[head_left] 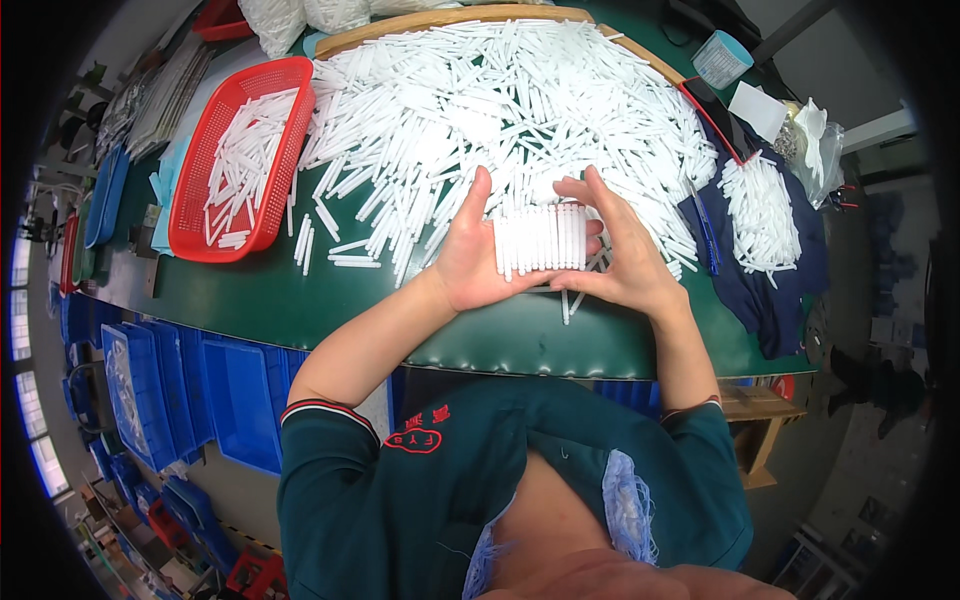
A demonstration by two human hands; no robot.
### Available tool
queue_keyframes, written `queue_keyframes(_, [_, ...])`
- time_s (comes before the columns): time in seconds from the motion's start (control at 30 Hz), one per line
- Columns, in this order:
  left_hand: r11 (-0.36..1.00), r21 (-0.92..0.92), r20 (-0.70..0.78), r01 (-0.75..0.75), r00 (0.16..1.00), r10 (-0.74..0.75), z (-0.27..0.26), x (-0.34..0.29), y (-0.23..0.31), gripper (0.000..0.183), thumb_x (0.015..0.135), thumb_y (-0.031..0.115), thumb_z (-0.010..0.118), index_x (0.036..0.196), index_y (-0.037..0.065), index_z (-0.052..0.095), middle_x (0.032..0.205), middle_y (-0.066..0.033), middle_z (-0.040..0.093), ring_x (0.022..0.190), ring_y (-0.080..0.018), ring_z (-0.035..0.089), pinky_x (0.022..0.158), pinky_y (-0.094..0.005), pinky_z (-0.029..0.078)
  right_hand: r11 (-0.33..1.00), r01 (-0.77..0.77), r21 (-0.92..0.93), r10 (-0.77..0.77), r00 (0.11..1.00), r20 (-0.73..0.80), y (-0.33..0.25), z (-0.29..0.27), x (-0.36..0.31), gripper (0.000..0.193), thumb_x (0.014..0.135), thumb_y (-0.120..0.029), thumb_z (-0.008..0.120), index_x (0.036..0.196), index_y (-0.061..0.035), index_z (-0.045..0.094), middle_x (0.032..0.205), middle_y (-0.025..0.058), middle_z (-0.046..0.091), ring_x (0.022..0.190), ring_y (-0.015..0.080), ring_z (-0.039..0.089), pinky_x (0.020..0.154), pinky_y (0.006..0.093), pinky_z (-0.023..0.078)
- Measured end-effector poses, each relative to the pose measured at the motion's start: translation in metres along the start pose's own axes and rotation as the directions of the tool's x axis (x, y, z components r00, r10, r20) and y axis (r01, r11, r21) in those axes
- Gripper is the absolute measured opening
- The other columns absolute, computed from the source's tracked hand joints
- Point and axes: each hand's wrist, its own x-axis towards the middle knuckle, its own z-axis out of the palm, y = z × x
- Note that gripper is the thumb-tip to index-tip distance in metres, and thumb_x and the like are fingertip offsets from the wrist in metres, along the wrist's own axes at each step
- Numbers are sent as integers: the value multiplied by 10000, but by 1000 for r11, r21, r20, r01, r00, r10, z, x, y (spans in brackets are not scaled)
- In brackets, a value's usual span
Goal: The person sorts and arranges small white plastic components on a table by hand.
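A flat row of slim white sticks (pixel 540 240) lies side by side across my left hand (pixel 470 255), over the table's near part. My left thumb points up beside the row, and the fingers pass under it, with fingertips showing past its right end. My right hand (pixel 630 255) closes on that right end. Its thumb is at the sticks' lower ends and its index finger is near their upper ends. Beyond my hands spreads a large loose pile of similar white sticks (pixel 430 130). A few single sticks lie on the tabletop just below the row.
At the left stands a red perforated basket (pixel 185 215) with more sticks. A dark blue cloth (pixel 780 315) at the right bears another heap (pixel 765 215). A wooden strip (pixel 450 17) borders the green table (pixel 480 335) at the back. Blue bins (pixel 240 400) stand below left.
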Motion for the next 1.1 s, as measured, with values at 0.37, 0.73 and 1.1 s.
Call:
queue_keyframes(0.37, [999, 34, 23, 14, 1000, -15, 3, -2, 2, 1025, 801, 786, 329, 1425, -23, 247, 1444, -273, 291, 1332, -420, 311, 1088, -509, 263, 992, -75, -98, 76, 997, 5, -1, -17, 1, 928, 581, -348, 831, 1354, -66, 404, 1376, 163, 415, 1254, 365, 408, 1042, 435, 332])
queue_keyframes(0.73, [999, 52, -12, 3, 1000, -2, 1, -2, 1, 1053, 786, 797, 337, 1414, -43, 246, 1419, -262, 330, 1327, -414, 321, 1080, -522, 282, 990, -69, -125, 72, 997, 18, 0, -14, 0, 800, 585, -370, 823, 1258, -79, 503, 1368, 150, 423, 1250, 366, 412, 1046, 458, 320])
queue_keyframes(1.1, [983, 181, -83, 6, 997, 9, -3, 4, -12, 930, 818, 761, 346, 1435, 69, 264, 1453, -138, 331, 1338, -316, 339, 1080, -509, 292, 947, -1, -321, -3, 1000, -12, -23, 7, 7, 818, 593, -513, 774, 1244, -86, 525, 1339, 117, 468, 1298, 312, 384, 1082, 565, 190])
